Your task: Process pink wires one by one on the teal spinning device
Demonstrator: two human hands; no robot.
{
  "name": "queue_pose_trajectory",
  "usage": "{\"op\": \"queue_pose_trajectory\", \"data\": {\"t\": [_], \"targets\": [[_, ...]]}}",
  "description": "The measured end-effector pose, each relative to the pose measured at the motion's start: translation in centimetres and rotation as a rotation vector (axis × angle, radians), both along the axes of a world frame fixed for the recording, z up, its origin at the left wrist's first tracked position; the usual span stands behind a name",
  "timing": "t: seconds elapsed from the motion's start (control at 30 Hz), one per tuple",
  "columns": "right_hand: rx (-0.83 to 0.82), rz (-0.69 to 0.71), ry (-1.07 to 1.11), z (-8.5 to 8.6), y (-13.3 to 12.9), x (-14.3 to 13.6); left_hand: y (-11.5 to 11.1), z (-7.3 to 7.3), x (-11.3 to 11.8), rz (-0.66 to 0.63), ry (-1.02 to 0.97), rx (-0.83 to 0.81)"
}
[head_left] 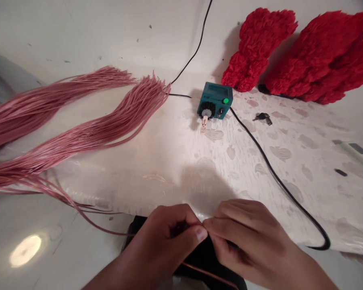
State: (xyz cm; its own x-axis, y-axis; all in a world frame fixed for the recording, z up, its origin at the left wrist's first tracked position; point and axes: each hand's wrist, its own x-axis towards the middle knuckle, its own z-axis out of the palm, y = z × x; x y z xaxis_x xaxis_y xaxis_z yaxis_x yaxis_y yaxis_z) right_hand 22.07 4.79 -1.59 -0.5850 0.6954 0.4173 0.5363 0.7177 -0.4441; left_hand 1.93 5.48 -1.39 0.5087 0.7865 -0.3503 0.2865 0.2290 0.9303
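Low in the middle of the view, over dark cloth (199,262), my two hands meet at their fingertips. My left hand (172,237) is closed, with its thumb pressed to its bent forefinger. Against it, my right hand (245,233) pinches with thumb and fingers. Whatever lies between the fingertips is too small and hidden to make out. One thin pink cord (109,231) runs from the left and passes behind my left hand. Below that hand, a thin copper-coloured strand (210,274) slants down to the right; whether it is the same cord I cannot tell.
Bundles of pink cords (109,129) lie across the left of the table (157,161). A small teal machine (216,100) with a green button stands behind my hands. Its black cable (269,161) curves right. Red ruffled bunches (323,56), keys (263,117) and a pale device (358,155) are at right.
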Motion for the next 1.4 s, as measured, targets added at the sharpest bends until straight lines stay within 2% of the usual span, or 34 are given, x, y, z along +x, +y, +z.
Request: {"op": "queue_pose_trajectory", "data": {"t": [0.37,0.6,1.17,1.4], "targets": [[-0.057,0.031,0.007,-0.6,0.5,-0.4,-0.3,-1.3,-0.2,-0.009,0.038,-0.010],[-0.032,0.004,0.030,-0.9,0.5,-0.4,-0.5,-1.3,-0.3,-0.024,0.061,-0.022],[-0.093,0.028,0.037,-1.1,0.5,-0.8,-0.6,-1.4,-0.5,-0.069,0.090,-0.009],[-0.075,0.027,0.064,-1.0,0.6,-0.9,-0.3,-1.2,-0.7,-0.078,0.040,-0.100]]}}
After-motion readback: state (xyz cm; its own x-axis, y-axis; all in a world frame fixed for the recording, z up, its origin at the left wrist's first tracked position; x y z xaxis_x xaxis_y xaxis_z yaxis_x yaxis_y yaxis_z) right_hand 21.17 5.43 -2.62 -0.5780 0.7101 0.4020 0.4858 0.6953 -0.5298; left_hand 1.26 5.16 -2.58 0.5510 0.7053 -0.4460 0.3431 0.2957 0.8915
